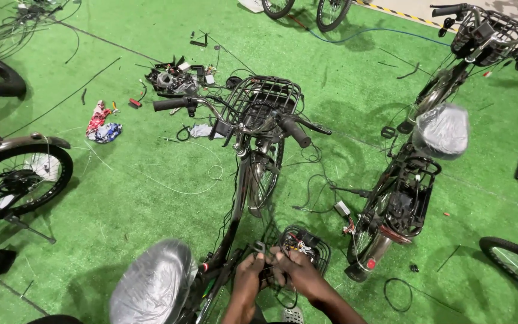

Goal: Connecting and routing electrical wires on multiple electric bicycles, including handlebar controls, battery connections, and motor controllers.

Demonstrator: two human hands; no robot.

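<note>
Green artificial turf (121, 198) covers the floor all around you, strewn with loose wires and bicycle parts. Your left hand (248, 277) and right hand (298, 275) are close together low in view, fingers pinched narrow on a small fitting among the wiring bundle (300, 243) at the bicycle frame (235, 204); what exactly they grip is too small to tell. It looks like you are partway through joining or seating a connector, so the next move likely calls for fine alignment, not force. That bundle is a black open housing with coloured leads spilling out, just right of the frame. Beside your left forearm sits the plastic-wrapped saddle (154, 285). Further ahead are the handlebar (235, 117) and the wire basket (263, 96), and a second bicycle (403, 198) stands to the right.
</note>
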